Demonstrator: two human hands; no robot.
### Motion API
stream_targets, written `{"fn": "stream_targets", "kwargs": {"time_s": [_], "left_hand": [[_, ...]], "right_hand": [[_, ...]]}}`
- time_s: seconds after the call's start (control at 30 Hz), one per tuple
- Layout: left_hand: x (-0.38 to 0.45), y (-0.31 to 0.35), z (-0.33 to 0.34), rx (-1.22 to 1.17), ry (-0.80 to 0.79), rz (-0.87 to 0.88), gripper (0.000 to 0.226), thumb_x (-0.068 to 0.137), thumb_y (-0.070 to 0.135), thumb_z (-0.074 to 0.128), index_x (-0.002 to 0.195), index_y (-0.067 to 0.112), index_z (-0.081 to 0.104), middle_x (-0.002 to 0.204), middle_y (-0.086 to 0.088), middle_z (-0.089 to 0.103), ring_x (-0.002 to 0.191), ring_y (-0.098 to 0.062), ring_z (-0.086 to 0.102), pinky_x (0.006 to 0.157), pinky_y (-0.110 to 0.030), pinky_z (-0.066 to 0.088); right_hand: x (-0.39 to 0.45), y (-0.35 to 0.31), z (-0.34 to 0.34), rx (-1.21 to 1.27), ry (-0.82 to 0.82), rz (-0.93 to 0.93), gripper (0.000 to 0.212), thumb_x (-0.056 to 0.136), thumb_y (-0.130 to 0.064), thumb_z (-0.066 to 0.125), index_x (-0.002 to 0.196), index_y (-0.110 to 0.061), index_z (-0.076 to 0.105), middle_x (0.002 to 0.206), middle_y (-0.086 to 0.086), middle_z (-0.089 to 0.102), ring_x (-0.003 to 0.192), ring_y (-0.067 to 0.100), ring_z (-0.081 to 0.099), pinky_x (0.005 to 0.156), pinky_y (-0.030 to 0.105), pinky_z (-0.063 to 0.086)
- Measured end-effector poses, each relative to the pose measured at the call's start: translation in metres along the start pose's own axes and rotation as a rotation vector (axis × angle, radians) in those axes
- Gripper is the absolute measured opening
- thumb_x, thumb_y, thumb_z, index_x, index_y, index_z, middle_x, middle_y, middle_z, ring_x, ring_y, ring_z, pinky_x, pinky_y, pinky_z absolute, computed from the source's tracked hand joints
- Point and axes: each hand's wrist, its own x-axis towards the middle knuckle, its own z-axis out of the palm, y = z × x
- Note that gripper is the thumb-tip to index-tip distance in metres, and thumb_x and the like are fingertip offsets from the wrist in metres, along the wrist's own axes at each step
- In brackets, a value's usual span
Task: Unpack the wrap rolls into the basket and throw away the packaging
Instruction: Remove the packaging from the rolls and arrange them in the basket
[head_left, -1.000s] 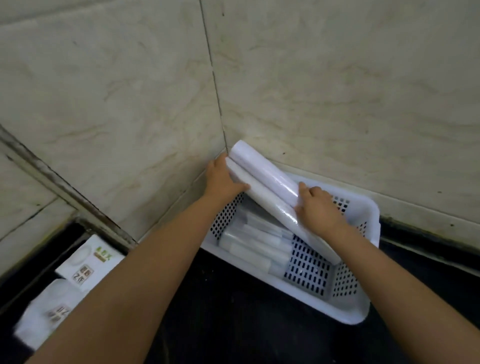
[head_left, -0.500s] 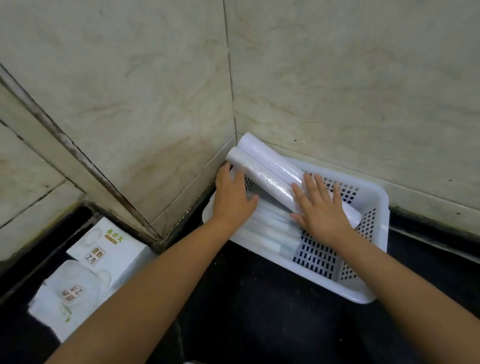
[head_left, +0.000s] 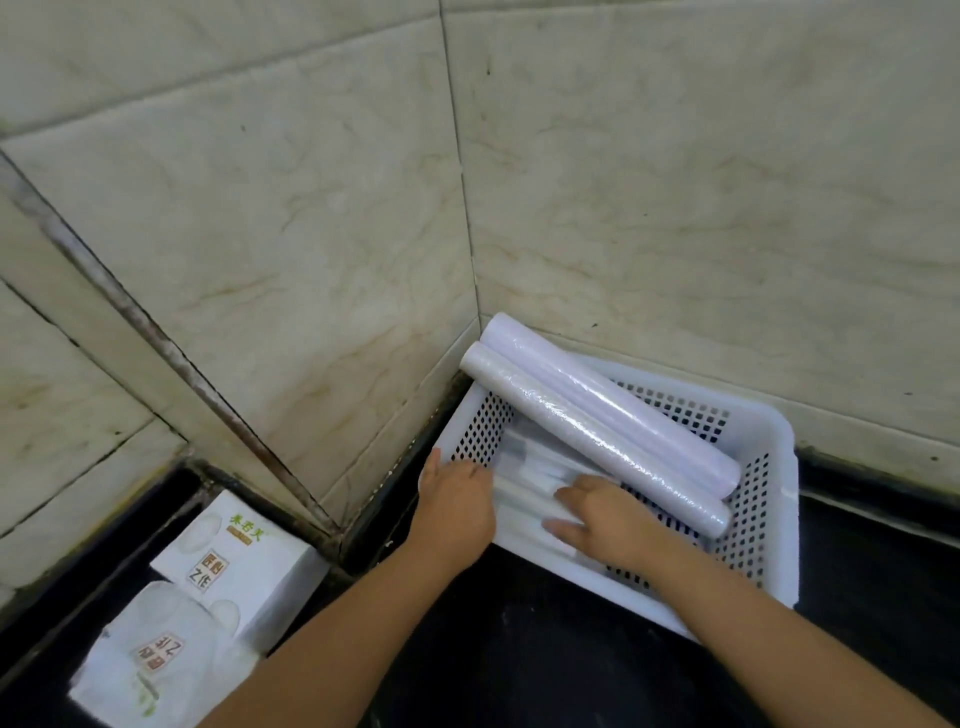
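White basket (head_left: 779, 467) in the counter corner. Two large wrap rolls (head_left: 613, 431) lie side by side, far ends propped on its rim, over smaller rolls (head_left: 524, 488). Left hand (head_left: 457, 506) rests open at the near rim; right hand (head_left: 608, 525) lies flat, fingers spread, on the smaller rolls, grasping nothing.

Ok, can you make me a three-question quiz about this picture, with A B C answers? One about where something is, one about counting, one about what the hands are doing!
1. Where is the white basket?
A. wall corner
B. on a chair
C. hanging up

2. How many big rolls lie across the top?
A. one
B. two
C. five

3. The left hand is:
A. waving
B. flat on the basket's edge
C. holding a tissue pack

Answers: A, both walls meet behind it; B, two lie side by side; B, its palm rests there while the right hand is inside.
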Motion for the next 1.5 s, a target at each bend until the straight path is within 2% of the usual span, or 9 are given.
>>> {"fn": "stream_targets", "kwargs": {"time_s": [0.1, 0.43, 0.63, 0.8, 0.93, 1.03, 1.17, 1.3, 1.5], "left_hand": [[-0.003, -0.001, 0.001, 0.013, -0.046, -0.009, 0.035, 0.091, 0.013, 0.038, 0.124, 0.013, 0.051, 0.128, -0.002, 0.053, 0.120, -0.017, 0.047, 0.119, -0.039, -0.005], [0.009, 0.002, -0.004, -0.086, -0.036, -0.037, 0.034, 0.095, 0.017, 0.032, 0.116, 0.013, 0.058, 0.120, -0.003, 0.061, 0.113, -0.017, 0.053, 0.119, -0.036, -0.002], [0.018, 0.008, -0.012, -0.031, -0.096, -0.052, 0.029, 0.090, 0.019, 0.038, 0.100, 0.011, 0.063, 0.108, -0.004, 0.066, 0.105, -0.020, 0.057, 0.118, -0.042, -0.004], [0.017, 0.009, -0.013, -0.038, -0.055, -0.054, 0.029, 0.092, 0.018, 0.036, 0.098, 0.011, 0.064, 0.107, -0.004, 0.065, 0.104, -0.020, 0.057, 0.118, -0.042, -0.004], [0.017, 0.009, -0.011, -0.035, -0.039, -0.039, 0.032, 0.094, 0.018, 0.033, 0.098, 0.011, 0.064, 0.108, -0.003, 0.064, 0.104, -0.019, 0.056, 0.118, -0.043, -0.001], [0.016, 0.009, -0.012, -0.028, -0.030, -0.030, 0.029, 0.092, 0.017, 0.036, 0.100, 0.011, 0.063, 0.110, -0.003, 0.063, 0.106, -0.019, 0.054, 0.118, -0.043, 0.001], [0.029, 0.009, -0.020, -0.003, -0.041, 0.049, 0.025, 0.088, 0.011, 0.043, 0.105, 0.004, 0.060, 0.114, -0.009, 0.059, 0.110, -0.023, 0.052, 0.111, -0.033, 0.023], [0.053, 0.027, -0.014, -0.059, -0.213, 0.240, 0.053, 0.085, 0.008, 0.055, 0.135, 0.004, 0.038, 0.138, -0.015, 0.040, 0.124, -0.030, 0.042, 0.103, -0.036, 0.039], [0.079, 0.045, -0.010, 0.089, -0.470, 0.300, 0.087, 0.073, 0.026, 0.073, 0.144, 0.025, 0.022, 0.153, -0.007, 0.025, 0.139, -0.032, 0.022, 0.117, -0.046, 0.021]], "right_hand": [[0.000, 0.001, 0.008, -0.011, 0.088, -0.044, 0.043, 0.094, -0.037, 0.038, 0.106, -0.002, 0.059, 0.107, 0.015, 0.056, 0.099, 0.023, 0.051, 0.090, 0.029, 0.041], [0.003, 0.013, 0.001, 0.140, -0.123, 0.025, 0.072, 0.081, -0.028, 0.064, 0.141, -0.015, 0.026, 0.146, 0.007, 0.036, 0.130, 0.020, 0.038, 0.110, 0.029, 0.031], [0.006, 0.005, -0.001, -0.173, 0.041, -0.098, 0.040, 0.078, -0.032, 0.061, 0.107, -0.005, 0.058, 0.117, 0.010, 0.048, 0.111, 0.022, 0.040, 0.089, 0.030, 0.037], [0.007, 0.001, -0.004, -0.095, -0.057, 0.010, 0.041, 0.079, -0.037, 0.060, 0.105, -0.005, 0.055, 0.112, 0.011, 0.051, 0.105, 0.023, 0.050, 0.084, 0.030, 0.043], [0.005, -0.005, -0.007, -0.066, -0.128, 0.040, 0.039, 0.080, -0.037, 0.056, 0.054, -0.018, 0.033, 0.068, -0.003, 0.038, 0.077, 0.020, 0.048, 0.063, 0.028, 0.036], [0.004, -0.008, -0.007, 0.015, -0.175, 0.055, 0.040, 0.083, -0.018, 0.051, 0.052, -0.019, 0.026, 0.059, -0.005, 0.032, 0.054, 0.010, 0.034, 0.048, 0.024, 0.029], [-0.015, -0.001, -0.030, 0.091, -0.119, 0.111, 0.033, 0.083, -0.011, 0.050, 0.054, -0.016, 0.034, 0.061, -0.005, 0.036, 0.061, 0.014, 0.041, 0.047, 0.020, 0.025], [-0.049, 0.025, -0.054, 0.253, -0.098, 0.197, 0.017, 0.084, -0.014, 0.054, 0.098, -0.015, 0.063, 0.083, -0.007, 0.060, 0.058, 0.000, 0.045, 0.045, 0.011, 0.032], [-0.064, 0.046, -0.059, 0.377, -0.073, 0.291, 0.022, 0.084, -0.017, 0.058, 0.065, -0.018, 0.048, 0.062, -0.009, 0.046, 0.055, 0.002, 0.043, 0.050, 0.014, 0.031]]}}
